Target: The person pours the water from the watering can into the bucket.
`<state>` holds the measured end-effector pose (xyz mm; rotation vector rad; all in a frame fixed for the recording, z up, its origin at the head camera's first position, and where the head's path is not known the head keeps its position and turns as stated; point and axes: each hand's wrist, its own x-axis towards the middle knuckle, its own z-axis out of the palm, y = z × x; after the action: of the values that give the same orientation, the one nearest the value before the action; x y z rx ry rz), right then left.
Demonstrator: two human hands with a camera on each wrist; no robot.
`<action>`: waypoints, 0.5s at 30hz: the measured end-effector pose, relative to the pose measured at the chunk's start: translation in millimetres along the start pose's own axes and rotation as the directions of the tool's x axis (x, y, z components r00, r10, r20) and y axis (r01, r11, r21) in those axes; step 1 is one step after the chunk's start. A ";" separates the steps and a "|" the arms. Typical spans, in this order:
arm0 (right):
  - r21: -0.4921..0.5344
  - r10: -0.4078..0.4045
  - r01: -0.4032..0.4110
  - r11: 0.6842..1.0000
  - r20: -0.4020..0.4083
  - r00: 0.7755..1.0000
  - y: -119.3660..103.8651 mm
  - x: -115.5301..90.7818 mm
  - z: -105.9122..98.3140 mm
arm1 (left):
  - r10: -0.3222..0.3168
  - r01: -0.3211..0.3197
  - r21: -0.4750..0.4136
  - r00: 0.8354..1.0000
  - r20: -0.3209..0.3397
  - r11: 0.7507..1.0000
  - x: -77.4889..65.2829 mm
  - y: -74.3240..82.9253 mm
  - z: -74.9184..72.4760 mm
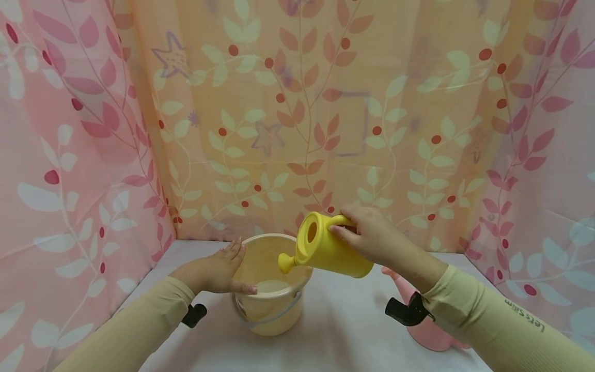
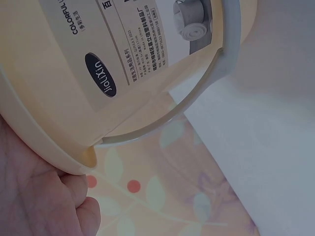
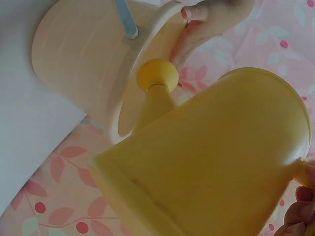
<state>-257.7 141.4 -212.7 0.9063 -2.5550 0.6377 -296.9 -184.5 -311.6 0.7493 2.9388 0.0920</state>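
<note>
My right hand (image 1: pixel 378 235) grips the handle of a yellow toy watering can (image 1: pixel 341 253). The can is tilted, its round spout head over the mouth of a cream bucket (image 1: pixel 274 321). My left hand (image 1: pixel 216 271) rests against the bucket's left rim, fingers extended, with the thumb along the near edge. In the left wrist view the palm lies along the rim, and a printed label (image 2: pixel 106 69) shows on the bucket's side. The grey bail handle (image 1: pixel 279 314) hangs down at the front. From the right wrist view, the can's spout (image 3: pixel 156 78) overlaps the bucket's opening.
A pink watering can or similar pink vessel (image 1: pixel 426 330) stands on the white tabletop (image 1: pixel 344 330) at the right, partly hidden by my right forearm and its black wrist mount (image 1: pixel 404 310). Leaf-patterned curtains (image 1: pixel 325 129) enclose the table at the back and both sides.
</note>
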 end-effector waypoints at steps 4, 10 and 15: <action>0.004 -0.009 0.009 1.000 0.000 1.000 -0.1 -0.2 -0.1 | 0.000 0.000 0.002 1.000 0.001 1.000 -0.2 0.1 0.0; -0.006 0.010 -0.010 1.000 0.004 1.000 -2.1 0.5 -0.4 | 0.009 -0.009 0.010 1.000 0.004 1.000 -0.3 0.4 -0.3; -0.017 0.008 -0.008 1.000 0.012 1.000 -3.5 0.7 -1.2 | 0.009 -0.009 0.010 1.000 0.001 1.000 0.0 -0.2 -0.1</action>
<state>-255.8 139.3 -210.4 0.8969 -2.5724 0.6134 -297.0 -184.7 -311.5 0.7644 2.9370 0.0770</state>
